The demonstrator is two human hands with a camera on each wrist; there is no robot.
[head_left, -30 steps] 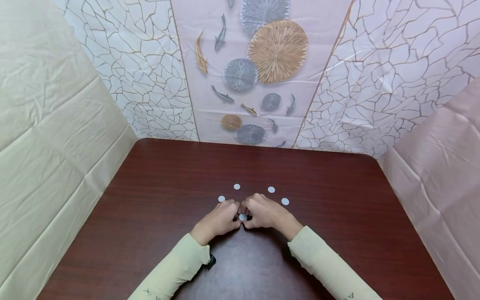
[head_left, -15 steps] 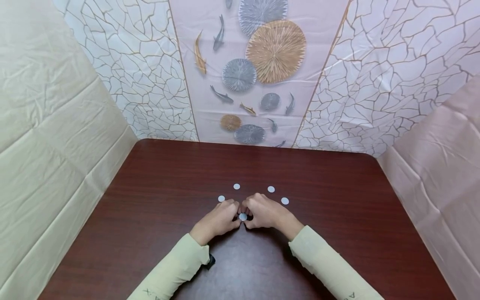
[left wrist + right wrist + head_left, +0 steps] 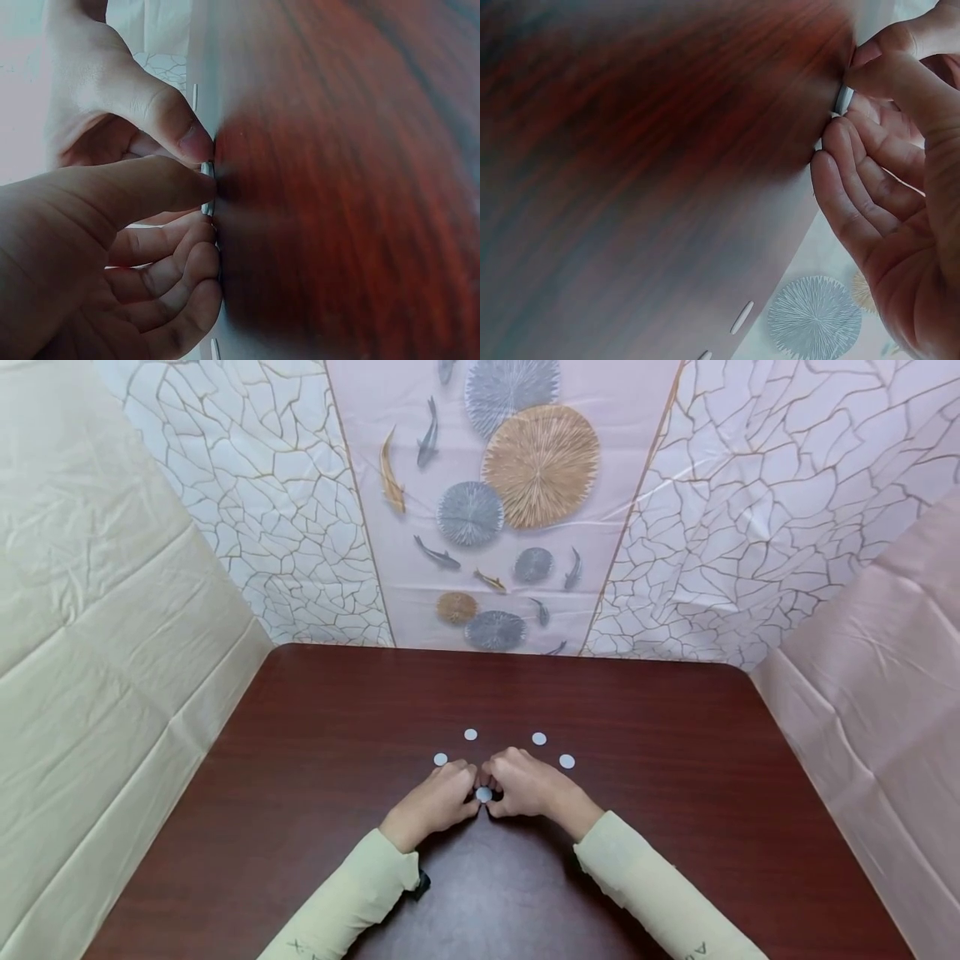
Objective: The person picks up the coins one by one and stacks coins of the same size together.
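Observation:
A small white disc (image 3: pixel 483 794) lies on the dark red-brown table between the two hands in the head view. My left hand (image 3: pixel 442 795) reaches it from the left, its fingers curled and its thumb at the disc's near edge. From the right, my right hand (image 3: pixel 528 785) meets it in the same way, thumb tip beside the other thumb. Both wrist views show the disc (image 3: pixel 207 189) edge-on, low at the table surface, held between thumbs and fingertips. Part of its rim is hidden behind the fingers.
Beyond the hands lie more white discs: two at the left, a nearer one (image 3: pixel 440 760) and a farther one (image 3: pixel 471 735), and two at the right, a farther one (image 3: pixel 539 738) and a nearer one (image 3: pixel 567 762). Patterned cloth (image 3: pixel 300 527) hangs behind the table (image 3: pixel 337 693).
The head view has turned slightly, so the whole scene sits a little differently in the picture. Hands and discs keep their places relative to one another.

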